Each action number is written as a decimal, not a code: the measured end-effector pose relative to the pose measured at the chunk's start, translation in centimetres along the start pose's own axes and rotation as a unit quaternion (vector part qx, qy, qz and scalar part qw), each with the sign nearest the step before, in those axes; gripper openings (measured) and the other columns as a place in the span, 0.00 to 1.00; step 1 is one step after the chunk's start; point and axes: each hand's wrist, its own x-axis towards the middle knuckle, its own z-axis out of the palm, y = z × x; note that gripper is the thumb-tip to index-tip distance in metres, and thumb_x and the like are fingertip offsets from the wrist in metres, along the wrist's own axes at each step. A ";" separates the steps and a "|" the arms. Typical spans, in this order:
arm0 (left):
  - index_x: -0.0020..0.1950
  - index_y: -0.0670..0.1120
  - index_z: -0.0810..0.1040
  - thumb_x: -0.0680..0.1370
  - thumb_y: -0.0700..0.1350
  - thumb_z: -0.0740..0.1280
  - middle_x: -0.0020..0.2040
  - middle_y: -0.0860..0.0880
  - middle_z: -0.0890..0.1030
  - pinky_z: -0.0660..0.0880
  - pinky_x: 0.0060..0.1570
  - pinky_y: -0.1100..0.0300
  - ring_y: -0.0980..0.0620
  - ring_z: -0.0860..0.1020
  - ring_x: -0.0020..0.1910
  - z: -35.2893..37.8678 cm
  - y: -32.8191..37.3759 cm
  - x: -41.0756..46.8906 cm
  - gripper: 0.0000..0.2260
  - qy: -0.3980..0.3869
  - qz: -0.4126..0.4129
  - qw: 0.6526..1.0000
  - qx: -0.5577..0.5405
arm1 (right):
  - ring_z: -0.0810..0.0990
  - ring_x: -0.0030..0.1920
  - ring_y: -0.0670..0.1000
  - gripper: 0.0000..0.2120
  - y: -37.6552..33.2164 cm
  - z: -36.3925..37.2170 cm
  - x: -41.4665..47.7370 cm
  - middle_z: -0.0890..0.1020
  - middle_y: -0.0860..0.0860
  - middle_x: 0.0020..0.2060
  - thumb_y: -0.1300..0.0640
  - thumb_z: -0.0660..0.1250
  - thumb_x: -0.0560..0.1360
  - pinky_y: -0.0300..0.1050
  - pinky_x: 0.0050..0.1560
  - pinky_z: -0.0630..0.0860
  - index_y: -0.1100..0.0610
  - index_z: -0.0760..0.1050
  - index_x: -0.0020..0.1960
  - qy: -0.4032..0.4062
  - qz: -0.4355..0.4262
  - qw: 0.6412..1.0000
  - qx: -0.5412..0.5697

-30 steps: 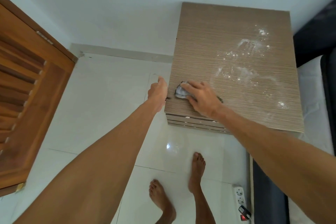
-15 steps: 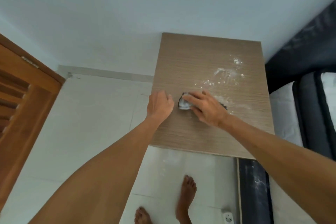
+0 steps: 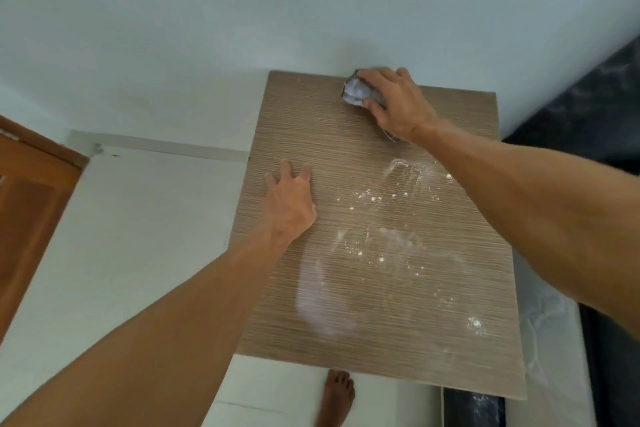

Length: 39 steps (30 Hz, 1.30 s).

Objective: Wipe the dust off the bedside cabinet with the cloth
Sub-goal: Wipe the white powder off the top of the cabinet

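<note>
The bedside cabinet [image 3: 304, 121] has a light brown, finely striped wooden top that fills the middle of the view. White dust [image 3: 374, 250] lies smeared and speckled over its centre and right half. My right hand [image 3: 398, 104] presses a crumpled grey-white cloth [image 3: 356, 92] onto the top at the far edge, by the wall. My left hand [image 3: 289, 201] rests flat on the left part of the top, fingers spread, holding nothing.
A white wall [image 3: 277, 10] runs behind the cabinet. A wooden door [image 3: 31, 201] stands at the left. White floor tiles [image 3: 138, 236] lie left of the cabinet. A dark bed frame and white mattress [image 3: 554, 357] sit at the right. A bare foot [image 3: 337, 395] shows below.
My right hand has slid the cloth from the near-left part of the top to the far edge. My left hand moved from the cabinet's left edge onto the top. The view came closer.
</note>
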 end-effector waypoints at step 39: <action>0.71 0.40 0.68 0.77 0.40 0.67 0.73 0.40 0.66 0.67 0.68 0.50 0.40 0.68 0.70 2.6 -5.2 -5.6 0.23 0.055 0.129 0.990 0.025 | 0.73 0.54 0.60 0.26 -19.6 9.1 -27.0 0.71 0.55 0.70 0.55 0.69 0.76 0.55 0.51 0.72 0.49 0.68 0.72 -0.057 -0.069 0.993 -0.071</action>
